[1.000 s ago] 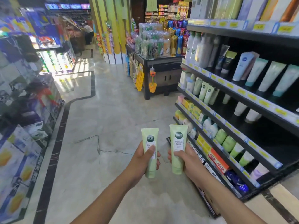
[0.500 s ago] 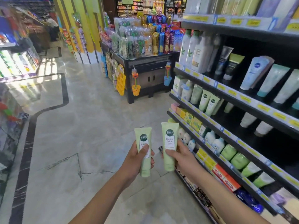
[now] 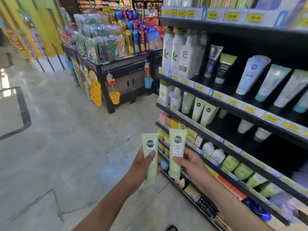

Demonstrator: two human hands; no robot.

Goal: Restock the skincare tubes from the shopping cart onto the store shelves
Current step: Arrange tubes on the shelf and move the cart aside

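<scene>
My left hand (image 3: pixel 141 165) grips a pale green skincare tube (image 3: pixel 150 170), held upright with its cap down. Beside it, my right hand (image 3: pixel 191 164) grips a second, matching green tube (image 3: pixel 176 147), slightly higher. Both tubes hang in front of the left end of the black store shelves (image 3: pixel 216 104). Two tubes of the same kind (image 3: pixel 202 112) stand on the third shelf from the top, above and to the right of my hands. The shopping cart is out of view.
The shelves on the right hold white bottles (image 3: pixel 176 52), blue and teal tubes (image 3: pixel 266 80), green jars (image 3: pixel 236 167) and boxes, with a dark gap (image 3: pixel 233 124) right of the matching tubes. A black snack display table (image 3: pixel 116 69) stands ahead. Grey tiled aisle floor (image 3: pixel 58 139) lies to the left.
The view has swung right and closer to the shelves. Both hands still hold their tubes side by side, now nearer the shelf's left end.
</scene>
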